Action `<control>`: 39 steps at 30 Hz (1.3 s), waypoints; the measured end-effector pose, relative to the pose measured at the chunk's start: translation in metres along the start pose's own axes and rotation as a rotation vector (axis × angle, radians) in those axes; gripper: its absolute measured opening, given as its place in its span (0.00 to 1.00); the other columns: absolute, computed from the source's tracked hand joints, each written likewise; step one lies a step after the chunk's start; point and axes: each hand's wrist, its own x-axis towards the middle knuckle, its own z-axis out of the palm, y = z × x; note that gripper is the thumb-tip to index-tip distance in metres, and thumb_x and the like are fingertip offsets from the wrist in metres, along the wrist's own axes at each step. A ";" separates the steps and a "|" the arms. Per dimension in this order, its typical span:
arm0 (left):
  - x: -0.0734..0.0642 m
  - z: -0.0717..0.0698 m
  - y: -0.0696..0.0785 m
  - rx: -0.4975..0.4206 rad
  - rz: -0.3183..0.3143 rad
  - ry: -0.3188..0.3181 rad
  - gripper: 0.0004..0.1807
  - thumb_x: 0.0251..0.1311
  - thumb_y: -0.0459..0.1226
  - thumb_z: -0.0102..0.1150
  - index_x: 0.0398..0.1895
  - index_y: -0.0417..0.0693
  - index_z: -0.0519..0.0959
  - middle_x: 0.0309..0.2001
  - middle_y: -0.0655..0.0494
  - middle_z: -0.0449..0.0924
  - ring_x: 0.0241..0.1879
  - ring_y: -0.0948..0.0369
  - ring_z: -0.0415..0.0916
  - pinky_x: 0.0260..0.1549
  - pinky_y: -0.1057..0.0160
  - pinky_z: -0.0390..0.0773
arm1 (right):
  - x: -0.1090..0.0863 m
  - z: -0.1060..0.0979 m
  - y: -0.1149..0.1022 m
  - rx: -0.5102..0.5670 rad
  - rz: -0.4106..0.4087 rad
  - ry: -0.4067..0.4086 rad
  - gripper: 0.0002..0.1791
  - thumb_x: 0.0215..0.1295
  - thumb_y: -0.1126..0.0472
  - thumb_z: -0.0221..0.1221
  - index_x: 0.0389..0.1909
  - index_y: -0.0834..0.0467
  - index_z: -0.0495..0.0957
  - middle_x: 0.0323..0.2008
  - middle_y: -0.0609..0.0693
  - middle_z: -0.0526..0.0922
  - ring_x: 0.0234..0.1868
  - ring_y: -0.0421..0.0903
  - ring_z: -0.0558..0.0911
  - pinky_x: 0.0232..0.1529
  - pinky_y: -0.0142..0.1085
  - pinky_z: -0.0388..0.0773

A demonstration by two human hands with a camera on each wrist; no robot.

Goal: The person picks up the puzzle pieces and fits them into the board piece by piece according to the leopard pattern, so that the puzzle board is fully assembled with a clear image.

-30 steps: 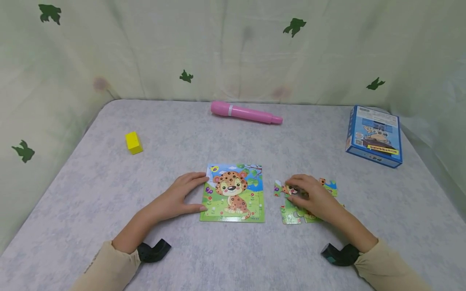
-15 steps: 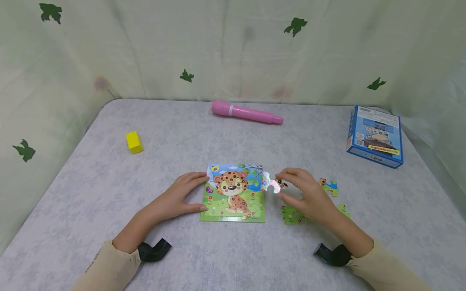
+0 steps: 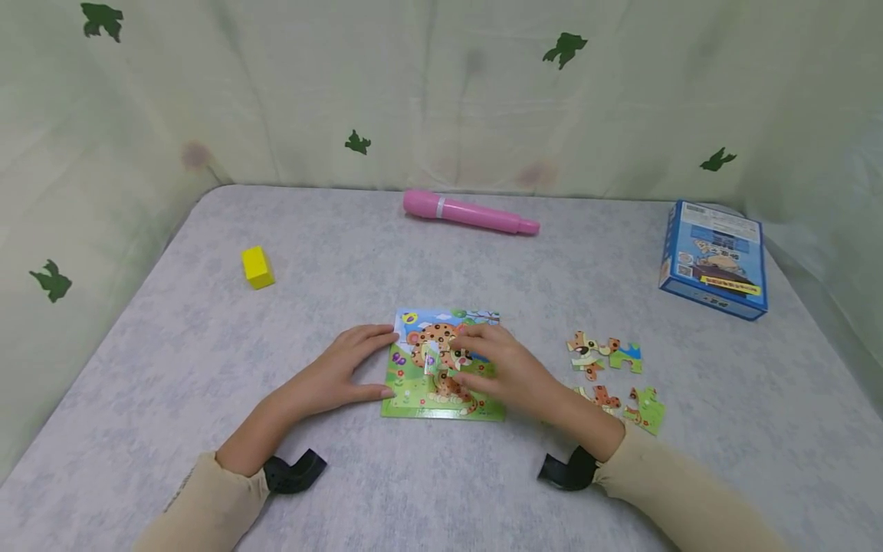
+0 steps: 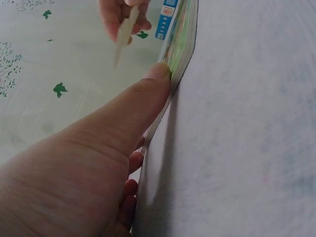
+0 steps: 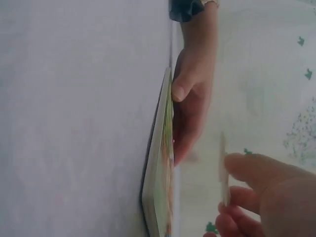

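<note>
My left hand (image 3: 343, 369) rests at the left side of a square picture puzzle board (image 3: 408, 402) showing a spotted leopard cub. Its fingers lie fairly straight, and in the left wrist view the thumb (image 4: 131, 106) presses on the board's edge. Over the board, my right hand (image 3: 509, 366) pinches a puzzle piece (image 3: 431, 359) between thumb and fingers. Both wrist views show that piece edge-on, raised off the board; the right wrist view has its thin side (image 5: 223, 168) at the fingertips. Part of the leopard picture is hidden behind the right hand.
Several loose puzzle pieces (image 3: 627, 356) lie right of the board, some partly under the right forearm. A blue box (image 3: 717, 257) stands at the right rear. A pink tapered stick (image 3: 476, 215) lies near the back edge, a yellow block (image 3: 257, 267) at the left.
My right hand has picked a puzzle piece from the pile on the right and carried it left over the board. The left hand has stayed at the board's left edge.
</note>
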 end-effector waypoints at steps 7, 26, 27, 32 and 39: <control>0.001 0.000 0.000 -0.004 -0.001 0.001 0.43 0.49 0.57 0.60 0.66 0.49 0.60 0.65 0.53 0.54 0.64 0.51 0.46 0.58 0.47 0.51 | 0.013 0.023 0.007 -0.011 -0.005 -0.070 0.19 0.56 0.57 0.62 0.48 0.58 0.76 0.47 0.46 0.73 0.46 0.40 0.68 0.45 0.34 0.69; -0.002 0.001 -0.003 0.047 0.114 0.030 0.30 0.50 0.55 0.59 0.58 0.61 0.71 0.64 0.52 0.57 0.62 0.51 0.51 0.55 0.44 0.53 | 0.031 0.040 0.006 -0.091 0.062 -0.118 0.25 0.56 0.55 0.61 0.56 0.55 0.73 0.47 0.48 0.72 0.49 0.44 0.69 0.52 0.42 0.62; -0.002 0.000 -0.002 0.041 0.105 0.025 0.31 0.50 0.56 0.59 0.59 0.61 0.70 0.64 0.52 0.56 0.63 0.51 0.50 0.55 0.44 0.53 | 0.031 0.040 0.006 -0.092 0.068 -0.117 0.24 0.57 0.55 0.61 0.55 0.55 0.73 0.47 0.47 0.72 0.49 0.43 0.69 0.51 0.41 0.63; -0.002 0.000 -0.001 0.036 0.074 0.004 0.34 0.48 0.59 0.59 0.59 0.62 0.69 0.65 0.55 0.55 0.63 0.53 0.48 0.56 0.45 0.52 | 0.034 0.039 0.005 -0.109 0.094 -0.141 0.24 0.56 0.54 0.62 0.54 0.55 0.74 0.47 0.46 0.72 0.47 0.43 0.68 0.48 0.40 0.63; -0.001 0.000 0.001 0.041 0.061 -0.015 0.39 0.43 0.62 0.60 0.61 0.62 0.67 0.66 0.55 0.53 0.63 0.53 0.48 0.56 0.44 0.52 | 0.032 0.025 0.004 -0.039 0.176 -0.298 0.33 0.56 0.48 0.60 0.63 0.48 0.64 0.58 0.48 0.64 0.60 0.47 0.59 0.57 0.50 0.52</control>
